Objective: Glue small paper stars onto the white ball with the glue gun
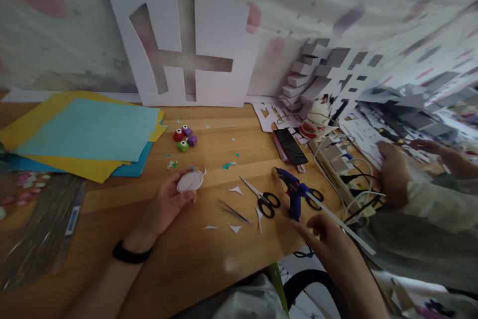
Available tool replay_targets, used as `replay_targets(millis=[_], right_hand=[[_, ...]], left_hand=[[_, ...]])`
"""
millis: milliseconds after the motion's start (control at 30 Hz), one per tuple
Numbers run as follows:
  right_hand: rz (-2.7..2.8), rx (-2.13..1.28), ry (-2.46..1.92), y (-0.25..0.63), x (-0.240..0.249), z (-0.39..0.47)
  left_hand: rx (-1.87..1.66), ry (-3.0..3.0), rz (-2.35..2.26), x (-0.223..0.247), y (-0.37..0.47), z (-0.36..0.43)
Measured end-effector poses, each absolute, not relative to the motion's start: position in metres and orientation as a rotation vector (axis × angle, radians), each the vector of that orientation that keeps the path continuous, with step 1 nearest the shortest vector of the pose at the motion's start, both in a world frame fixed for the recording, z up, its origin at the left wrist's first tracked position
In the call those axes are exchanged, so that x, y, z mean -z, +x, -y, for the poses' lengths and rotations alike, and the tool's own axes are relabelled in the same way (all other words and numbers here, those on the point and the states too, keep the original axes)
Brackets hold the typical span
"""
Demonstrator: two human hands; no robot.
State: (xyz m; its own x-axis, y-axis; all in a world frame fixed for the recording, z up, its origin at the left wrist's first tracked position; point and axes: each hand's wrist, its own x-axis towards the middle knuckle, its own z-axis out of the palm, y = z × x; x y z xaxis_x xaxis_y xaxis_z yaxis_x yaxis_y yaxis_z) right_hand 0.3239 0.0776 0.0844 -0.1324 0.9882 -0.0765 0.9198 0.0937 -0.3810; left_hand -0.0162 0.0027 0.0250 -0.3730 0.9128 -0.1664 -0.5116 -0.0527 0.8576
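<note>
My left hand (170, 199) holds a small white oval paper piece (189, 181) with a pencilled outline, pinched between thumb and fingers above the table. My right hand (324, 237) is just below the handle of a blue glue gun (294, 190), fingers apart; it does not appear to grip it. A long white glue stick (341, 223) juts from the back of the gun. Between my hands lie black-handled scissors (263, 200), metal tweezers (234, 210) and several white paper scraps (235, 229).
Small coloured beads with eyes (182, 146) sit behind my left hand. Yellow and blue sheets (85, 127) lie left; a phone (291, 147) and a corded power strip (338, 169) are right. White cut-out board (220, 35) leans at the back. Another person's hand (394, 169) is at far right.
</note>
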Motion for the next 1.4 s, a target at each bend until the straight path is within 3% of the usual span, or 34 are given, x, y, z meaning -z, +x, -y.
replay_targets(millis=[133,233,467,667,900,1400], right_hand=[[2.333,-0.737,-1.407,0.271,-0.085,-0.052],[2.47,-0.658,-1.194,0.219,-0.071,-0.051],[2.659,-0.464,-1.243,0.196,-0.047,-0.057],[2.474,-0.709,-1.371,0.214,-0.068,-0.074],[2.68,-0.274,-1.414,0.207,-0.079,-0.12],[2.725,-0.343,-1.358,0.187,-0.076,-0.132]], left_hand=[[-1.675,0.48,-1.067,-0.023,-0.021,-0.004],[-1.675,0.465,-1.078,-0.02,-0.022,-0.004],[-1.649,0.462,-1.135,-0.016,-0.017,-0.007],[-1.625,0.436,-1.114,-0.013,-0.018,-0.006],[-1.536,0.504,-1.242,-0.006,-0.024,-0.006],[-1.506,0.453,-0.817,-0.027,-0.026,0.002]])
